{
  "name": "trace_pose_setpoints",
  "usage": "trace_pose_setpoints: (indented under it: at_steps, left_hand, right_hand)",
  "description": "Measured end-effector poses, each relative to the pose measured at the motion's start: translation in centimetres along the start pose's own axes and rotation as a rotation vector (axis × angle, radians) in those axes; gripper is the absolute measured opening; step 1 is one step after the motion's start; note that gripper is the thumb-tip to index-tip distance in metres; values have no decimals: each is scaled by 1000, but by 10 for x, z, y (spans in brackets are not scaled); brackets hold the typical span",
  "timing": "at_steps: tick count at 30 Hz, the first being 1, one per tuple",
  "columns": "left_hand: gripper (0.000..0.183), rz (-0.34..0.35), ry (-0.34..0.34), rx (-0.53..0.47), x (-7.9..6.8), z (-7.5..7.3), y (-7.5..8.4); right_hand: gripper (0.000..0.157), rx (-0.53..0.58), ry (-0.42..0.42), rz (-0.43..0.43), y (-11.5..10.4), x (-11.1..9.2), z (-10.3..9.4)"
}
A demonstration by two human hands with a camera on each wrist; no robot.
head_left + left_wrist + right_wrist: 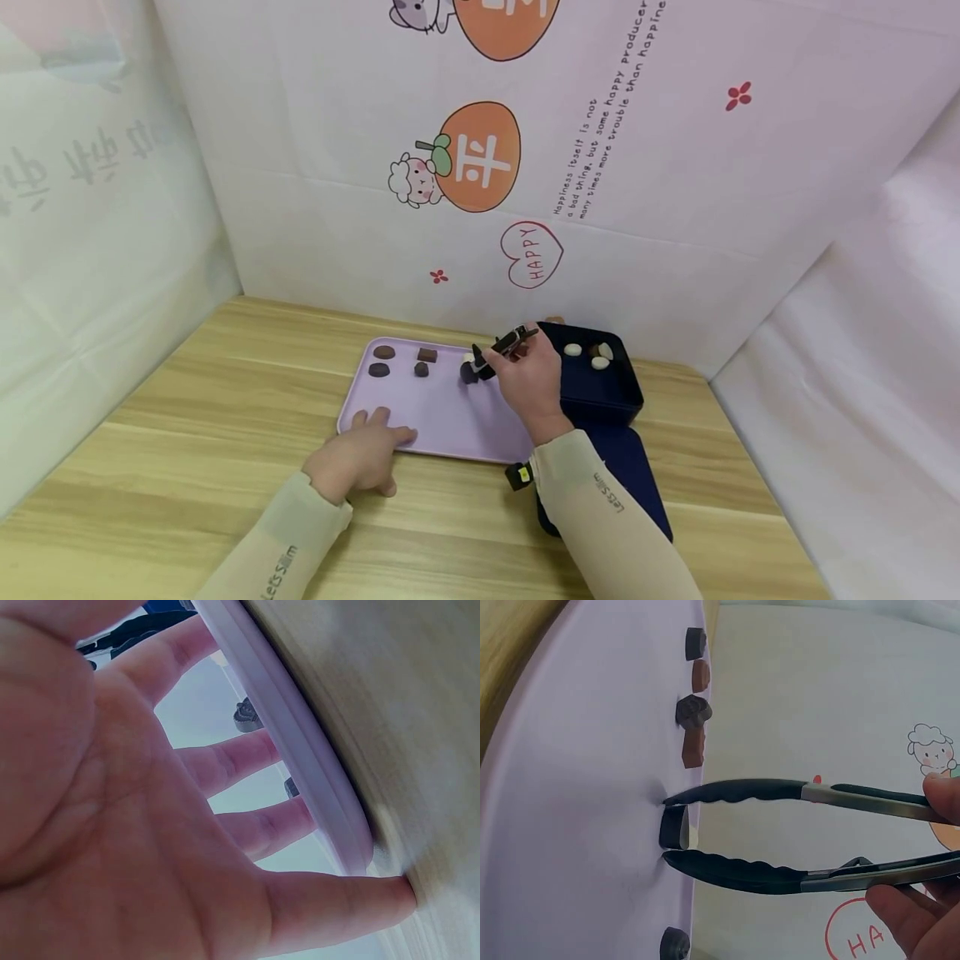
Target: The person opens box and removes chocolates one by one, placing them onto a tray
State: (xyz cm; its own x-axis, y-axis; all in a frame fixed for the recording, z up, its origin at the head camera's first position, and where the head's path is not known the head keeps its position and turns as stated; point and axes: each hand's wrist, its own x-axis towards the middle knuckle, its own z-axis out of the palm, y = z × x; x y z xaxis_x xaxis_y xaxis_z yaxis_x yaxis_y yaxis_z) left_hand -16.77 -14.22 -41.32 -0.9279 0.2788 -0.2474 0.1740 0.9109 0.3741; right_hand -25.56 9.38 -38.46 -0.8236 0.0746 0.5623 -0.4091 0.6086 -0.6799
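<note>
My right hand [532, 379] holds black-and-silver tongs [739, 790] over the far right part of a lilac tray [442, 421]. In the right wrist view, the tong tips are down at the tray, apart, on either side of a dark chocolate [673, 827], with a pale piece behind it. My left hand [358, 454] lies spread at the tray's near left corner; its fingers reach over the rim and the little finger [345, 907] touches the table. Toward the tray's far left lie a round brown chocolate [384, 352], a dark oval one [378, 370], a brown rectangular one [427, 355] and a dark shaped one [422, 369].
A navy box [603, 410] with several white chocolates [573, 350] and a brown one stands right of the tray. Its flat navy panel [637, 479] extends nearer, under my right forearm. Another dark chocolate [676, 943] lies beyond the tongs. A printed cloth [337, 233] hangs behind the table.
</note>
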Motion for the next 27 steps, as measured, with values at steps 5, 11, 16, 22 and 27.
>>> trace_pose_setpoints:
  at_steps: [5,11,16,22,27]
  left_hand:
    - [79,-4,-3,1,1,1,0]
    - [80,-7,-2,5,1,1,1]
    - [80,-1,1,15,0,0,1]
    - [81,4,7,27,0,-1,1]
    - [80,7,5,31,1,-1,1]
  right_hand:
    - [34,65,5,10,-2,-4,-3]
    - [33,149,34,-9,2,-10,-5]
    - [31,192,34,-22,4,-11,-5]
    - [34,158,42,-38,1,-11,-14]
    - [38,176,90,6,2,-7,-35]
